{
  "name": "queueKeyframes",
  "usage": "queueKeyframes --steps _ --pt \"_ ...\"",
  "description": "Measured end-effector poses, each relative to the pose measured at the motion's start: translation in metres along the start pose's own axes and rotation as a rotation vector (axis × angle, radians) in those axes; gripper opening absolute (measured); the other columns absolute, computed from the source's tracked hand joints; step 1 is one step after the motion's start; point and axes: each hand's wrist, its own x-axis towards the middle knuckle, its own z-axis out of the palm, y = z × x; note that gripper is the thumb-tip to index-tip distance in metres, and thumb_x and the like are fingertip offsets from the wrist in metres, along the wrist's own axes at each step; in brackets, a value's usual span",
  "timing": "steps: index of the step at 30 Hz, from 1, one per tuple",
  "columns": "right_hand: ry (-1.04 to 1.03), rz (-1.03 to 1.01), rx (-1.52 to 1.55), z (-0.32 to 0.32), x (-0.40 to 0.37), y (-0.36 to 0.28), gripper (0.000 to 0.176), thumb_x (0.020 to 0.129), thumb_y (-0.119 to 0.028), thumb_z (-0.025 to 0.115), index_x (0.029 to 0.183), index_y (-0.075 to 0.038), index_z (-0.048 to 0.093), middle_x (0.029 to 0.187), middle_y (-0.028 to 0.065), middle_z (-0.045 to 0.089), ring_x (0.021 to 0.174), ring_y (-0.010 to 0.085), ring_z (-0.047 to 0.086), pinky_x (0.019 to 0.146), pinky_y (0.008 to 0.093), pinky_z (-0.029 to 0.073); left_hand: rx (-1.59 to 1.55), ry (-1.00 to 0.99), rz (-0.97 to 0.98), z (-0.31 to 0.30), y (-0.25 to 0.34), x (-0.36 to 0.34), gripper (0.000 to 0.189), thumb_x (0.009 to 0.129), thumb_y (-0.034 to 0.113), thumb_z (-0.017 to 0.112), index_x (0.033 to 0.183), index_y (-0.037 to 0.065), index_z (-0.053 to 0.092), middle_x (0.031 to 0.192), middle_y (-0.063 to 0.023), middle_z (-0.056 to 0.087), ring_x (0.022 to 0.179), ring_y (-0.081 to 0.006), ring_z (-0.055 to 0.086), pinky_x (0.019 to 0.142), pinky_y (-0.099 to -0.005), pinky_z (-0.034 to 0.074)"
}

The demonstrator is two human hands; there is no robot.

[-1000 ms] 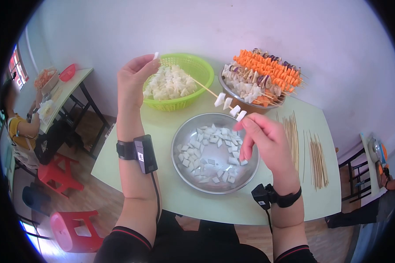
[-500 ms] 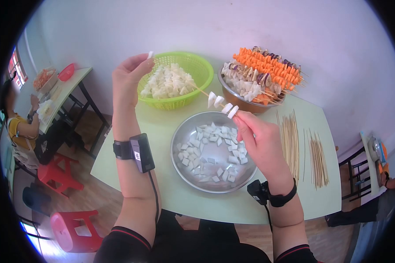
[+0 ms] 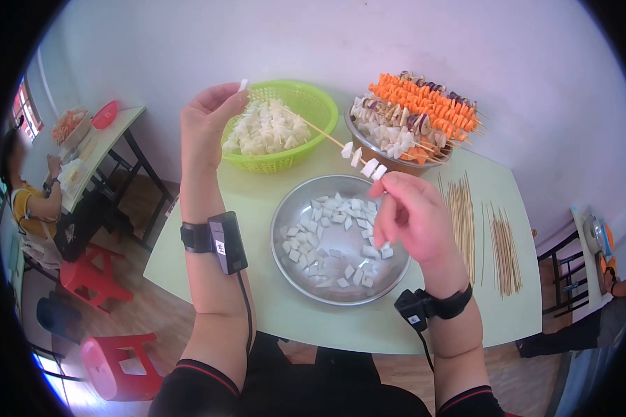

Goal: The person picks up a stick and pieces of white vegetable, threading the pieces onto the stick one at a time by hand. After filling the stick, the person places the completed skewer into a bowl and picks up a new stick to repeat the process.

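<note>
My right hand (image 3: pixel 419 219) pinches the lower end of a bamboo skewer (image 3: pixel 318 129), which slants up to the left. Several white chunks (image 3: pixel 357 157) are threaded near my right fingertips. My left hand (image 3: pixel 214 115), raised higher, pinches one small white piece (image 3: pixel 244 85) between thumb and fingers, close to the skewer's tip. Below the skewer, a steel bowl (image 3: pixel 279 267) holds loose diamond-cut white pieces (image 3: pixel 300 244). Behind it, a green plastic basket (image 3: pixel 321 104) contains a heap of white pieces (image 3: pixel 268 128).
A steel bowl (image 3: pixel 366 144) at the back right is piled with orange, white and purple skewers (image 3: pixel 424 104). Bare bamboo skewers (image 3: pixel 458 222) lie on the table (image 3: pixel 188 257) at right. Red stools (image 3: pixel 118 368) stand at left; one person (image 3: pixel 38 201) sits there, another (image 3: pixel 615 306) is at far right.
My right hand has shifted slightly right with the skewer and its fingers have loosened somewhat. The skewer's tip now shows near my left hand, which has moved a little right.
</note>
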Motion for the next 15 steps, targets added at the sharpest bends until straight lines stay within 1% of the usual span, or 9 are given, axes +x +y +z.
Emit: queueKeyframes --steps 2,3,4,6,7,10,12,13,15 --pt "0.254 -0.196 -0.652 0.014 -0.001 0.008 0.018 0.094 -0.013 0.047 0.093 0.002 0.058 0.053 0.0045 0.053 0.046 0.0146 0.054 0.048 0.0279 0.044 0.035 -0.002 -0.005 -0.004 -0.002 0.001 0.027 0.077 0.008 0.071 0.099 -0.005 0.063 0.089 -0.0103 0.066 0.081 -0.0143 0.062 0.076 -0.0242 0.048" --pt "0.273 -0.369 -1.018 0.015 -0.003 0.011 0.012 0.092 -0.009 0.05 0.097 -0.002 0.059 0.057 0.0045 0.054 0.049 0.0122 0.055 0.049 0.0274 0.043 0.069 -0.004 -0.008 -0.006 -0.002 0.002 0.025 0.08 0.008 0.069 0.101 -0.005 0.063 0.092 -0.0103 0.066 0.082 -0.0144 0.062 0.078 -0.0242 0.049" --pt "0.274 -0.368 -1.018 0.015 -0.002 0.012 0.012 0.092 -0.009 0.05 0.097 -0.002 0.059 0.057 0.0045 0.054 0.049 0.0122 0.055 0.049 0.0274 0.043 0.069 -0.005 -0.01 -0.007 -0.002 0.002 0.025 0.08 0.008 0.069 0.101 -0.005 0.063 0.092 -0.0103 0.066 0.082 -0.0144 0.062 0.078 -0.0242 0.049" --pt "0.341 -0.845 -1.718 0.013 0.0 0.013 0.01 0.092 -0.009 0.051 0.097 -0.005 0.058 0.059 0.0047 0.056 0.052 0.0108 0.057 0.05 0.0274 0.043 0.064 0.0 -0.019 -0.008 0.001 0.001 0.026 0.08 0.008 0.069 0.101 -0.005 0.063 0.091 -0.0099 0.066 0.082 -0.014 0.062 0.078 -0.024 0.048" --pt "0.342 -0.843 -1.718 0.012 0.001 0.013 0.01 0.092 -0.009 0.051 0.097 -0.005 0.058 0.059 0.0047 0.056 0.052 0.0108 0.057 0.05 0.0274 0.043 0.064 -0.001 -0.02 -0.007 0.0 0.002 0.026 0.08 0.008 0.069 0.101 -0.005 0.063 0.091 -0.0099 0.066 0.082 -0.014 0.062 0.078 -0.024 0.048" --pt "0.352 -0.897 -1.641 0.01 0.0 0.009 0.013 0.093 -0.011 0.049 0.097 -0.002 0.057 0.057 0.0046 0.055 0.051 0.0131 0.057 0.05 0.027 0.044 0.027 0.006 -0.003 -0.004 -0.001 0.001 0.028 0.074 0.008 0.073 0.097 -0.005 0.064 0.087 -0.0095 0.066 0.079 -0.0142 0.062 0.073 -0.0245 0.047" --pt "0.244 -0.096 -0.451 0.019 -0.005 -0.001 0.02 0.094 -0.015 0.046 0.092 0.001 0.058 0.052 0.0051 0.052 0.047 0.017 0.056 0.049 0.028 0.045 0.054 -0.003 -0.018 0.001 0.002 -0.001 0.029 0.074 0.009 0.073 0.098 -0.005 0.064 0.087 -0.0094 0.065 0.079 -0.0141 0.062 0.073 -0.0244 0.047" --pt "0.244 -0.097 -0.45 0.014 -0.005 -0.003 0.02 0.094 -0.015 0.046 0.092 0.001 0.058 0.052 0.0051 0.052 0.047 0.017 0.056 0.049 0.028 0.045 0.055 -0.004 -0.018 0.001 0.001 -0.001 0.029 0.074 0.009 0.073 0.098 -0.005 0.064 0.087 -0.0094 0.065 0.079 -0.0141 0.062 0.073 -0.0244 0.047" --pt "0.038 -0.025 -0.041 -0.001 -0.003 -0.006 0.029 0.094 -0.02 0.043 0.089 0.003 0.059 0.049 0.006 0.051 0.044 0.018 0.055 0.048 0.0276 0.046 0.034 -0.023 -0.018 0.002 -0.001 -0.001 0.03 0.075 0.01 0.074 0.099 -0.005 0.064 0.087 -0.0095 0.066 0.079 -0.014 0.062 0.074 -0.0243 0.048"
